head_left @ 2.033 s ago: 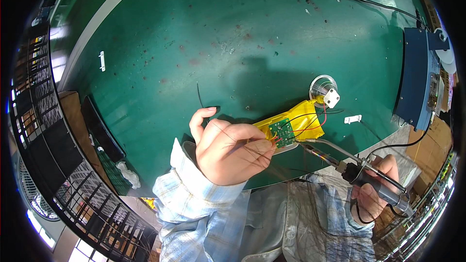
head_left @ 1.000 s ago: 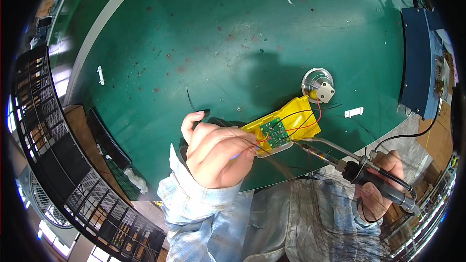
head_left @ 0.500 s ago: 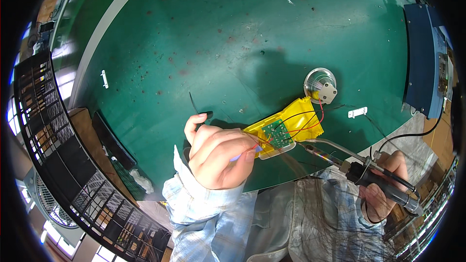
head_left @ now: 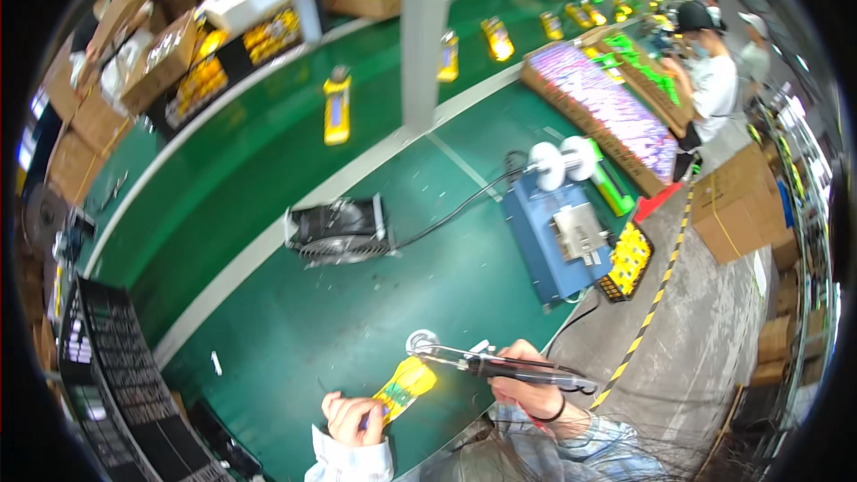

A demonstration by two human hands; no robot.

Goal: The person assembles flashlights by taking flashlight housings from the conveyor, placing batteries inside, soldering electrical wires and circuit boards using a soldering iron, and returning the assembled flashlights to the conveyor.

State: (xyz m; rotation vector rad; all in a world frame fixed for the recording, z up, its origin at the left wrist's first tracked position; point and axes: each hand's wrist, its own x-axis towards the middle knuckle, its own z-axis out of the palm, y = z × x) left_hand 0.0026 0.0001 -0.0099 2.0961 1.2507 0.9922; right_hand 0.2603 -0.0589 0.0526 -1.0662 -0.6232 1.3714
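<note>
My left hand (head_left: 353, 417) is closed on the lower end of a yellow plastic casing (head_left: 412, 378) near the table's front edge. A small green circuit board (head_left: 396, 395) sits inside the casing, partly blurred. In my right hand (head_left: 532, 384) is a black-handled soldering iron (head_left: 513, 369) with a thin metal tube along it, pointing left. Its front end reaches over the casing's far end, beside a round shiny lamp reflector (head_left: 420, 339) on the green table. Whether the tip touches anything, I cannot tell.
A blue machine (head_left: 558, 236) with white spools stands on the right, and a black fan (head_left: 339, 228) farther back. Several yellow lamp bodies (head_left: 336, 112) lie along the green belt beyond a grey post (head_left: 424, 45). A black rack (head_left: 116, 375) stands left; a co-worker (head_left: 711, 76) is far right.
The view has tilted up, showing the line and the room. My right hand has brought the soldering iron up and left, over the casing's far end. My left hand stays at the casing.
</note>
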